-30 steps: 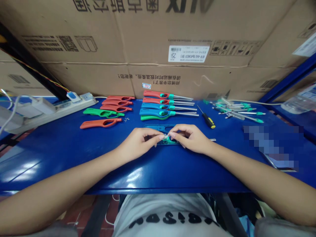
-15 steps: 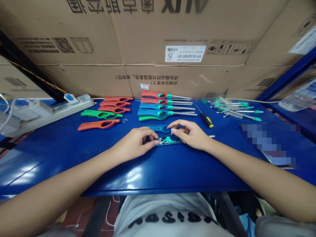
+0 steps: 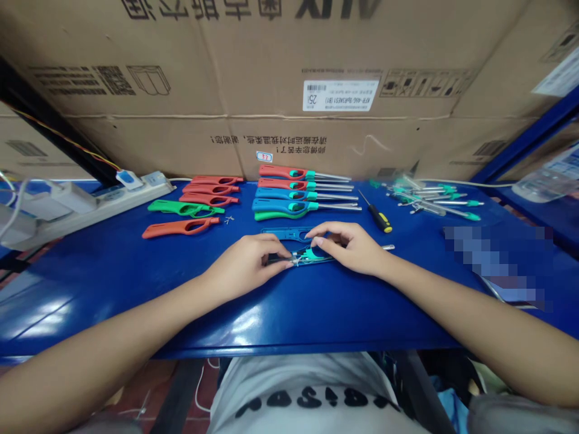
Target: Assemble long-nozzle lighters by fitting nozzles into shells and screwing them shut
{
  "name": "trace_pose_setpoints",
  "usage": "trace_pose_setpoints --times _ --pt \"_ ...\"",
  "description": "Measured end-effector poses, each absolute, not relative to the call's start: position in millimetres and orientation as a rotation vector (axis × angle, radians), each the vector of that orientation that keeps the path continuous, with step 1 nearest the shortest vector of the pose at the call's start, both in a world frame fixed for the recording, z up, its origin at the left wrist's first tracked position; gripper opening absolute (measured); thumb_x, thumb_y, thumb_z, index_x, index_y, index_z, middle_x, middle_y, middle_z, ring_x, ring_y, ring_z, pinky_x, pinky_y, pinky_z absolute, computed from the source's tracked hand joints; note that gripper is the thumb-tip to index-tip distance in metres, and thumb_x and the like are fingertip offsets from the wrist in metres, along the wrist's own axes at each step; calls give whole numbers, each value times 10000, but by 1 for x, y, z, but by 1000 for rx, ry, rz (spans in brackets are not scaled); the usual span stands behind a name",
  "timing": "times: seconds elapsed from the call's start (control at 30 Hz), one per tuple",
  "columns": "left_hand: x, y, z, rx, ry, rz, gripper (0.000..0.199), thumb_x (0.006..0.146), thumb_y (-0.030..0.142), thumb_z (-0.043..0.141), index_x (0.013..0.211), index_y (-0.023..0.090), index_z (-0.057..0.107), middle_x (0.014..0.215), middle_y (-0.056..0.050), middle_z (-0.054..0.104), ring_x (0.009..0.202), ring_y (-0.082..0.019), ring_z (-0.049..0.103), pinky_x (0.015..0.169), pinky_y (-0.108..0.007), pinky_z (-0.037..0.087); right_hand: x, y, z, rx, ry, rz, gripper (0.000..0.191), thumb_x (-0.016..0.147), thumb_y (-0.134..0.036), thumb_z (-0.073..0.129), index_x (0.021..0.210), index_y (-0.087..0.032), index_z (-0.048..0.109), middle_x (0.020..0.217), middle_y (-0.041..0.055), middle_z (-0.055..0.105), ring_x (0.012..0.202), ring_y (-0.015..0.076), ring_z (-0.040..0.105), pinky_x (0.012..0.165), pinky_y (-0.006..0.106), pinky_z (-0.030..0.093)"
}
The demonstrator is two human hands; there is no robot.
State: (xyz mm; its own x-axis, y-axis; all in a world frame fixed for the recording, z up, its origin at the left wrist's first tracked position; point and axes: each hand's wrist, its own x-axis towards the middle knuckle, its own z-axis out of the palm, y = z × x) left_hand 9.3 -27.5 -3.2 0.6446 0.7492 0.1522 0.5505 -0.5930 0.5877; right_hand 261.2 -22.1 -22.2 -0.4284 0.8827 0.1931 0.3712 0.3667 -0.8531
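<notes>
An opened blue gas lighter (image 3: 312,256) lies before me, its teal trigger, thin wires and clear inner parts exposed. My left hand (image 3: 253,260) pinches its handle end between thumb and fingers. My right hand (image 3: 355,248) curls over its front part, thumb and index finger at the teal trigger; the palm hides some of the body. The lighter's metal tube tip (image 3: 388,248) sticks out past the right wrist. Just behind, the loose blue handle half (image 3: 284,234) rests on the table, its right end partly covered by my right fingers.
Assembled lighters (image 3: 284,207) line up at the back. Red, green and orange handle shells (image 3: 181,228) lie left, by small screws (image 3: 229,219). A screwdriver (image 3: 379,218) and a pile of teal-and-metal lighter inserts (image 3: 434,199) lie right. A power strip (image 3: 113,202) stands far left.
My left fingertips have shifted slightly right along the lighter and closed nearer together. My right thumb and index have moved slightly down and left at the trigger.
</notes>
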Motion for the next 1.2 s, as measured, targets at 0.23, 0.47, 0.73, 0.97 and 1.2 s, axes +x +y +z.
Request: trace_pose_setpoints --times 0.23,0.47,0.73,0.97,1.2 --pt "8 -29 -4 2361 1087 531 138 896 319 707 952 215 778 915 -30 737 719 -147 637 675 -251 464 267 -29 -20 -708 -2386 643 289 935 -238 583 1179 -223 737 1140 50 770 821 150 718 727 272 544" --pt "9 -29 1 2379 1060 518 130 904 282 692 949 214 793 903 -42 733 761 -162 661 696 -257 476 269 -31 -17 -697 -2519 523 337 937 -251 588 1252 -247 710 1196 36 757 1065 197 733 884 319 571" --pt "8 -29 -1 2389 1072 528 136 895 289 691 952 215 790 891 -41 727 700 -145 639 663 -253 470 269 -33 -13 -713 -2577 490 342 939 -245 586 1263 -249 696 1205 52 750 1067 205 720 889 330 556" --pt "8 -30 0 2417 1076 485 154 913 299 667 980 213 776 912 -33 714 698 -140 630 684 -269 486 277 -28 -6 -870 -2574 442 192 944 -237 577 1102 -198 679 1141 94 671 826 164 652 682 278 489" --pt "9 -36 4 2648 934 499 261 921 321 641 1164 229 665 1168 -58 681 1075 -243 596 935 -367 483 279 -23 -7 -929 -2601 543 129 969 -237 561 1039 -205 664 1002 61 709 853 182 644 729 291 462"
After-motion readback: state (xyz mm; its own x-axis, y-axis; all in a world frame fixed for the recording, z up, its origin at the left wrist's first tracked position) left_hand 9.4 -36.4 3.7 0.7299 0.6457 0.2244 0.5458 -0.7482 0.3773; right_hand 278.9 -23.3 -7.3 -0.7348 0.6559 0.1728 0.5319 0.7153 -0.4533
